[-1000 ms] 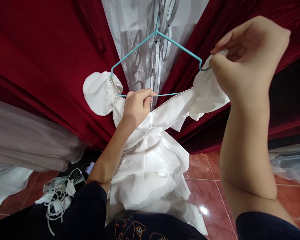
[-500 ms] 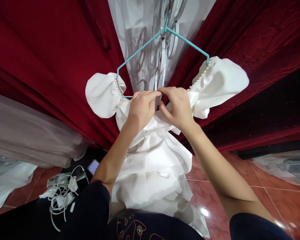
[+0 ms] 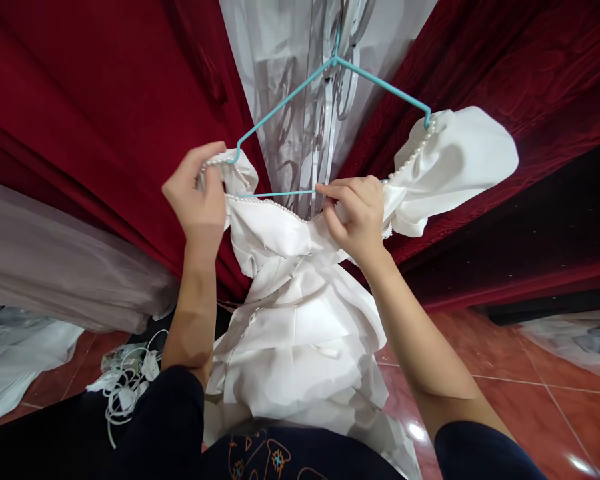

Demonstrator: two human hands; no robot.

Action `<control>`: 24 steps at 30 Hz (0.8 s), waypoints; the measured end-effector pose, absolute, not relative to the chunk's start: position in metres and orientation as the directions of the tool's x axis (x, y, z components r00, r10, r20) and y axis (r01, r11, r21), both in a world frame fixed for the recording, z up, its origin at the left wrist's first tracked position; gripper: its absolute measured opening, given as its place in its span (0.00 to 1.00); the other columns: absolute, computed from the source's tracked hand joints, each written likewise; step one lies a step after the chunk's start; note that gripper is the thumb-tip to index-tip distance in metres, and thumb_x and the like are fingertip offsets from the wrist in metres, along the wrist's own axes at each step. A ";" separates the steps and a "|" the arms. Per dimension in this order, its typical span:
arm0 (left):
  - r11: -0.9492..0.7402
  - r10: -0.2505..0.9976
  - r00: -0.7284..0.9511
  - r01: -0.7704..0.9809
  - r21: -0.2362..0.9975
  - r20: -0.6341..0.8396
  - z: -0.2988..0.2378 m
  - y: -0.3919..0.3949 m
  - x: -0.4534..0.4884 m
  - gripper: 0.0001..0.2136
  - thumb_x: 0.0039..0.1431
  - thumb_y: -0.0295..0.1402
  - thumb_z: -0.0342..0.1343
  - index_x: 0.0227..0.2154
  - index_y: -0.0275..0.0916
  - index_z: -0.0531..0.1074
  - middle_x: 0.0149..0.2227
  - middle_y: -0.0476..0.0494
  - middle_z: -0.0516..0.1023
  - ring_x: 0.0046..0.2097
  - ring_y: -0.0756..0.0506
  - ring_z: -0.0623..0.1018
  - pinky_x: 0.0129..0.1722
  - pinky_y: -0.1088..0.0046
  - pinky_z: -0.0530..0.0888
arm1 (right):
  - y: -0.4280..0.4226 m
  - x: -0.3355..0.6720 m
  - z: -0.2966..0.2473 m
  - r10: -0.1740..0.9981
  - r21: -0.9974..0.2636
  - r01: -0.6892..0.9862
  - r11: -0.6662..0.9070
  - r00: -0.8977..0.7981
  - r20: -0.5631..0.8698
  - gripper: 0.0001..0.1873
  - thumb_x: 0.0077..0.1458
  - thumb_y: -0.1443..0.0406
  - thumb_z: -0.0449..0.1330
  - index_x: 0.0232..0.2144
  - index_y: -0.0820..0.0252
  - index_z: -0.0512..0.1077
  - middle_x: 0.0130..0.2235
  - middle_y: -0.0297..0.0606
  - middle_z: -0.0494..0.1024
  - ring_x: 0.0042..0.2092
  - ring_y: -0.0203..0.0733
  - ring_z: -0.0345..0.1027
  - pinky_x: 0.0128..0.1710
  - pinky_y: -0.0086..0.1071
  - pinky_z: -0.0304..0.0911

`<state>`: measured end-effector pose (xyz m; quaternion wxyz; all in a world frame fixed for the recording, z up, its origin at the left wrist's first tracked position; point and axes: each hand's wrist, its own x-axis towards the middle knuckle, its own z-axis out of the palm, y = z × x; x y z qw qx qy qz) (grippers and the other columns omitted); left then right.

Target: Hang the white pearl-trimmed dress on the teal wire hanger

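Note:
A white dress (image 3: 300, 327) with puffed sleeves and a pearl-beaded neckline hangs on a light blue hanger (image 3: 285, 99). My left hand (image 3: 200, 193) is closed on the beaded edge of the left sleeve, near that end of the hanger, and covers much of the sleeve. On the right side of the neckline my right hand (image 3: 355, 210) has its fingers bent over the bodice, index fingertip by the hanger's lower bar. What lies under its curled fingers is partly hidden. The right sleeve (image 3: 467, 157) puffs outward beyond the hanger's end.
Red curtains (image 3: 105, 100) hang on both sides, with a white metal scrollwork frame (image 3: 325, 127) between them. At lower left, tangled white cables (image 3: 125, 397) lie on a black surface. Pale sheer fabric (image 3: 65, 260) hangs at left, above a red tiled floor (image 3: 510, 380).
My left hand has moved left from the middle of the neckline to the left sleeve, uncovering the hanger's lower bar. My right hand has stayed nearly in place at the neckline.

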<state>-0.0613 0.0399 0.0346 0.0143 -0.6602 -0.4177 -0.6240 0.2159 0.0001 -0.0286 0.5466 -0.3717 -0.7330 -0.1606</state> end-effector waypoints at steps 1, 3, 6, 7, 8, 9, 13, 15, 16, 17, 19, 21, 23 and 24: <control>-0.635 0.531 -0.178 0.564 0.528 0.828 0.035 0.050 -0.072 0.10 0.78 0.38 0.53 0.46 0.39 0.76 0.42 0.49 0.81 0.50 0.45 0.83 0.58 0.58 0.79 | 0.001 0.217 -0.028 0.354 -0.160 0.709 0.687 -0.134 0.925 0.14 0.67 0.67 0.56 0.49 0.51 0.78 0.42 0.37 0.84 0.42 0.44 0.76 0.46 0.45 0.63; -0.598 0.492 -0.311 0.558 0.575 0.813 0.033 0.065 -0.093 0.14 0.78 0.44 0.54 0.44 0.37 0.73 0.39 0.51 0.79 0.48 0.47 0.83 0.57 0.57 0.79 | 0.002 0.218 -0.025 0.338 -0.153 0.686 0.712 -0.143 0.930 0.14 0.67 0.68 0.55 0.49 0.51 0.78 0.42 0.36 0.84 0.42 0.44 0.76 0.46 0.44 0.63; -0.529 0.499 -0.432 0.535 0.659 0.751 0.024 0.063 -0.120 0.20 0.72 0.50 0.62 0.42 0.34 0.74 0.36 0.50 0.80 0.44 0.47 0.83 0.52 0.56 0.79 | -0.001 0.216 -0.022 0.370 -0.184 0.668 0.721 -0.147 0.917 0.16 0.66 0.69 0.55 0.50 0.52 0.78 0.44 0.37 0.84 0.44 0.45 0.76 0.47 0.45 0.63; -0.505 0.558 -0.411 0.522 0.688 0.721 0.019 0.055 -0.125 0.20 0.70 0.48 0.65 0.42 0.33 0.76 0.36 0.49 0.82 0.44 0.47 0.83 0.49 0.57 0.78 | -0.002 0.215 -0.022 0.384 -0.195 0.667 0.719 -0.149 0.911 0.16 0.65 0.69 0.55 0.50 0.52 0.78 0.45 0.38 0.84 0.45 0.46 0.76 0.48 0.45 0.64; -0.480 0.646 -0.349 0.506 0.717 0.679 0.014 0.044 -0.127 0.18 0.69 0.46 0.66 0.43 0.32 0.78 0.37 0.47 0.83 0.44 0.46 0.84 0.47 0.59 0.78 | -0.002 0.214 -0.022 0.397 -0.203 0.667 0.717 -0.151 0.905 0.17 0.65 0.70 0.55 0.51 0.52 0.78 0.45 0.38 0.84 0.45 0.46 0.76 0.48 0.46 0.64; -0.452 0.730 -0.274 0.493 0.743 0.626 0.009 0.032 -0.127 0.16 0.68 0.43 0.66 0.43 0.32 0.80 0.36 0.46 0.84 0.43 0.45 0.84 0.45 0.61 0.78 | -0.003 0.214 -0.022 0.408 -0.209 0.671 0.712 -0.153 0.900 0.18 0.64 0.70 0.55 0.52 0.52 0.78 0.46 0.39 0.84 0.46 0.47 0.76 0.49 0.46 0.64; -0.485 0.852 0.156 0.594 0.641 0.500 -0.001 -0.013 -0.101 0.10 0.66 0.33 0.59 0.42 0.39 0.85 0.41 0.47 0.88 0.41 0.44 0.86 0.44 0.68 0.81 | -0.004 0.213 -0.024 0.421 -0.215 0.668 0.712 -0.161 0.892 0.21 0.63 0.71 0.55 0.54 0.51 0.78 0.48 0.39 0.84 0.46 0.47 0.76 0.49 0.47 0.65; -0.631 0.736 0.264 0.602 0.489 0.624 0.002 -0.022 -0.077 0.11 0.68 0.30 0.57 0.43 0.42 0.86 0.46 0.47 0.88 0.46 0.43 0.86 0.51 0.66 0.80 | -0.005 0.213 -0.024 0.407 -0.212 0.647 0.732 -0.167 0.898 0.22 0.63 0.72 0.56 0.55 0.51 0.77 0.48 0.39 0.84 0.46 0.47 0.76 0.49 0.46 0.65; -0.689 0.649 0.256 0.597 0.411 0.716 0.005 -0.023 -0.064 0.11 0.68 0.29 0.57 0.43 0.44 0.85 0.48 0.47 0.88 0.49 0.42 0.85 0.55 0.63 0.79 | -0.006 0.212 -0.024 0.399 -0.210 0.640 0.739 -0.165 0.902 0.22 0.63 0.72 0.56 0.55 0.51 0.77 0.48 0.38 0.84 0.46 0.47 0.76 0.48 0.46 0.65; -0.716 0.569 0.222 0.607 0.345 0.792 0.008 -0.023 -0.052 0.11 0.68 0.29 0.57 0.43 0.46 0.85 0.50 0.48 0.87 0.53 0.41 0.84 0.58 0.60 0.78 | -0.007 0.212 -0.023 0.397 -0.212 0.636 0.742 -0.161 0.904 0.21 0.63 0.72 0.56 0.55 0.50 0.77 0.47 0.38 0.84 0.46 0.47 0.76 0.48 0.46 0.65; -0.701 0.484 0.149 0.655 0.280 0.862 0.016 -0.019 -0.030 0.11 0.68 0.27 0.58 0.44 0.48 0.84 0.54 0.48 0.85 0.58 0.38 0.80 0.63 0.55 0.73 | -0.012 0.209 -0.022 0.407 -0.230 0.632 0.740 -0.149 0.901 0.20 0.65 0.71 0.55 0.54 0.50 0.77 0.48 0.38 0.84 0.46 0.47 0.77 0.49 0.46 0.65; -0.671 0.524 0.144 0.677 0.302 0.840 0.020 -0.015 -0.013 0.13 0.68 0.26 0.57 0.47 0.47 0.83 0.54 0.47 0.85 0.58 0.38 0.79 0.65 0.54 0.69 | -0.020 0.207 -0.018 0.433 -0.252 0.629 0.735 -0.150 0.889 0.19 0.67 0.69 0.56 0.55 0.50 0.77 0.49 0.38 0.84 0.48 0.47 0.77 0.51 0.47 0.66; -0.681 0.585 0.200 0.647 0.342 0.786 0.020 -0.011 -0.003 0.14 0.68 0.23 0.55 0.47 0.44 0.82 0.49 0.47 0.86 0.53 0.40 0.81 0.63 0.57 0.68 | -0.028 0.208 -0.012 0.459 -0.260 0.622 0.739 -0.181 0.870 0.18 0.68 0.67 0.57 0.56 0.50 0.76 0.51 0.39 0.84 0.51 0.48 0.78 0.54 0.49 0.68; -0.691 0.597 0.224 0.632 0.352 0.770 0.018 -0.011 0.001 0.14 0.68 0.22 0.54 0.46 0.44 0.81 0.46 0.48 0.86 0.50 0.41 0.82 0.61 0.59 0.68 | -0.032 0.211 -0.008 0.459 -0.257 0.625 0.737 -0.183 0.869 0.18 0.68 0.65 0.58 0.57 0.49 0.76 0.53 0.39 0.84 0.53 0.49 0.78 0.57 0.51 0.68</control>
